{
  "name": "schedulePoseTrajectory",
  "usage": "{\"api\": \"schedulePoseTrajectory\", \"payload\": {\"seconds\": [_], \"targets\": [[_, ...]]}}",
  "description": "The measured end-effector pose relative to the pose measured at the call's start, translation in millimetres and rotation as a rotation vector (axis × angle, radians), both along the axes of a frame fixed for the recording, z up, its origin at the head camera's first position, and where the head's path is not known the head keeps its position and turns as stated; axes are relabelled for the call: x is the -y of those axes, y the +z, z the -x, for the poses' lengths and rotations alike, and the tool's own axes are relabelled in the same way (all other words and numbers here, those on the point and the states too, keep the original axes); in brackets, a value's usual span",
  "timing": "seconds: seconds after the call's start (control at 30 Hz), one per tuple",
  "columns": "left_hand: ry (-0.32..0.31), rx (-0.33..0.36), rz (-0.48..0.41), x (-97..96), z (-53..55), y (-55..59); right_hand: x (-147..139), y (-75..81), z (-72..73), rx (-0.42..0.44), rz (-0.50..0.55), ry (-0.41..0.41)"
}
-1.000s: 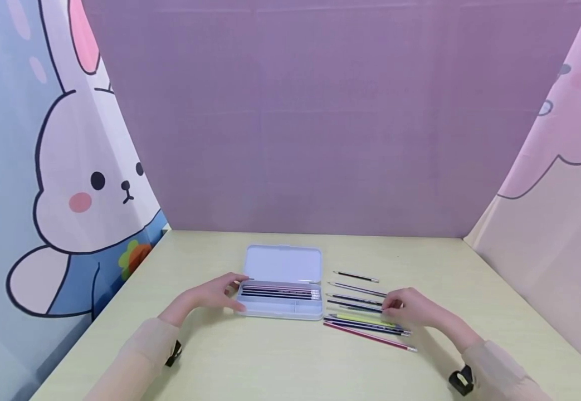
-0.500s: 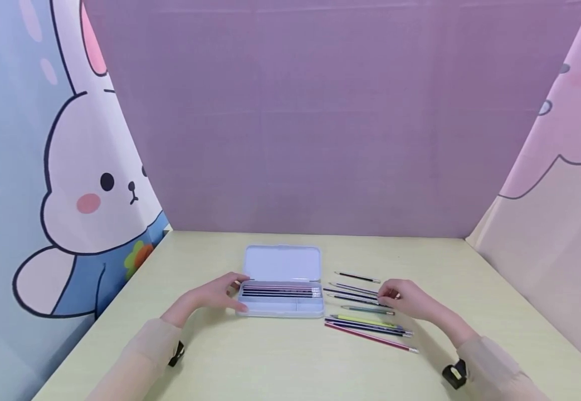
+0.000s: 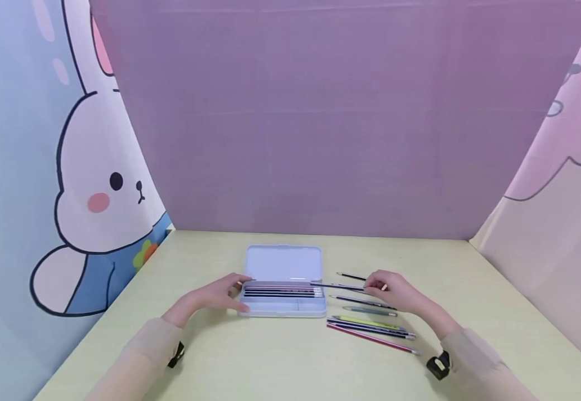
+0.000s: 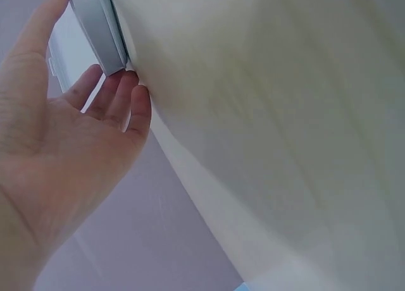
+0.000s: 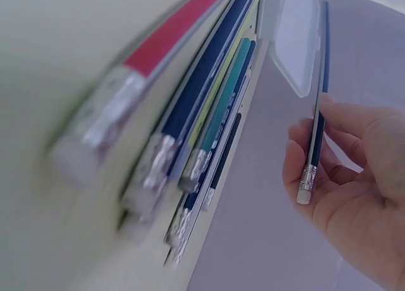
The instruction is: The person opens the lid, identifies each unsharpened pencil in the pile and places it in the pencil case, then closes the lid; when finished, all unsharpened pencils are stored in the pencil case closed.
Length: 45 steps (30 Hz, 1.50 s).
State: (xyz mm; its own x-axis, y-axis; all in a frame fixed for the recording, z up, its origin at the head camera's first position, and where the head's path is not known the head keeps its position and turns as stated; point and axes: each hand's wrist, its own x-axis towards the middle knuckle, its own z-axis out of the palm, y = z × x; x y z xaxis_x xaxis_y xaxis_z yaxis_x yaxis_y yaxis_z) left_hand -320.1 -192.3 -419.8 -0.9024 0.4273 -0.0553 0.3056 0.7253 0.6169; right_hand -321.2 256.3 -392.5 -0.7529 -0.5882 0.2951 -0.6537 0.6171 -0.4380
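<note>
A white pencil case (image 3: 270,308) lies with its lid (image 3: 284,263) folded back on the table. Several dark pencils (image 3: 277,293) fill its rear compartment. My left hand (image 3: 212,293) holds the case's left end between thumb and fingers, its fingertips curled against the end wall in the left wrist view. Between thumb and fingers of my right hand (image 3: 395,291) is a dark pencil (image 5: 317,130), pinched near its white eraser end. That pencil is raised off the table, its far tip pointing left over the case's right rear edge.
Right of the case several pencils lie in a loose row: a teal pencil (image 3: 370,311), a yellow-green pencil (image 3: 367,322), a red pencil (image 3: 374,339) and dark ones. A black-bodied pencil (image 3: 351,276) lies farthest back, partly behind the right hand. A purple curtain (image 3: 290,122) hangs behind the table.
My right hand has picked a dark pencil from the loose row and moved it left and away from me toward the case. The left hand stays on the case.
</note>
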Motion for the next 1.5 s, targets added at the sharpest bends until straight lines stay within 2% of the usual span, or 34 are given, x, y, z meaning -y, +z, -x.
{"api": "schedulePoseTrajectory", "payload": {"seconds": [0.23,0.5,0.97,1.27,1.5], "targets": [[0.001,0.005,0.001,-1.5,-0.2,1.7,14,-0.7,5.2,-0.003,0.032,-0.013],[0.001,0.018,0.002,-0.3,1.0,1.8,34,-1.7,14.6,0.016,0.054,-0.070],[0.000,0.016,0.008,1.4,-1.0,2.2,63,-6.2,23.3,0.005,0.061,0.001],[-0.018,0.003,0.024,3.1,0.6,-0.4,86,-3.7,22.3,0.053,0.054,0.035],[-0.015,0.016,0.004,2.6,3.0,-0.3,102,-5.0,22.6,0.102,0.060,0.068]]}}
